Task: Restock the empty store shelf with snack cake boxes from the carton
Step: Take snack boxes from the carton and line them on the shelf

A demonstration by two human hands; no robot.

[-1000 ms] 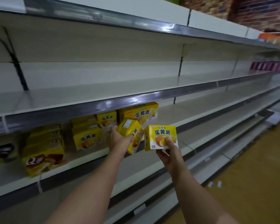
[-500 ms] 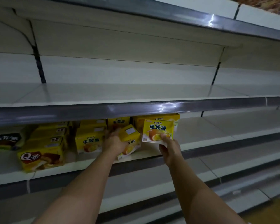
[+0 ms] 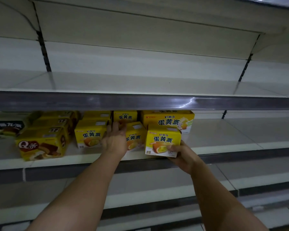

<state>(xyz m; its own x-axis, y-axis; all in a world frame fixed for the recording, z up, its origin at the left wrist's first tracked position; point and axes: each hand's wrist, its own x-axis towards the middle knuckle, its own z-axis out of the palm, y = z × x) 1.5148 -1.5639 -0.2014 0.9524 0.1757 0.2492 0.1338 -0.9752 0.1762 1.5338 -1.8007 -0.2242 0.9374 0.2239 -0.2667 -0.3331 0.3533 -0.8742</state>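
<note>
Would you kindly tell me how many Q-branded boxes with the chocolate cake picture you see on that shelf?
1 plainly: the Q box at the shelf front, left. Yellow boxes behind it may be more; their fronts are hidden.

- Small yellow boxes (image 3: 90, 136): at least five visible
- Large yellow box (image 3: 168, 120): one
- Q boxes (image 3: 42, 145): about four, stacked rows
- Dark box (image 3: 7, 126): one
- Hands (image 3: 114, 140): two

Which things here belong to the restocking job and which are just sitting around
Part of the job:
- yellow box at the left hand
- yellow box held by the right hand
- shelf being filled

Just there:
- Q-label box
- dark box
- large yellow box behind
- bare shelf above
</note>
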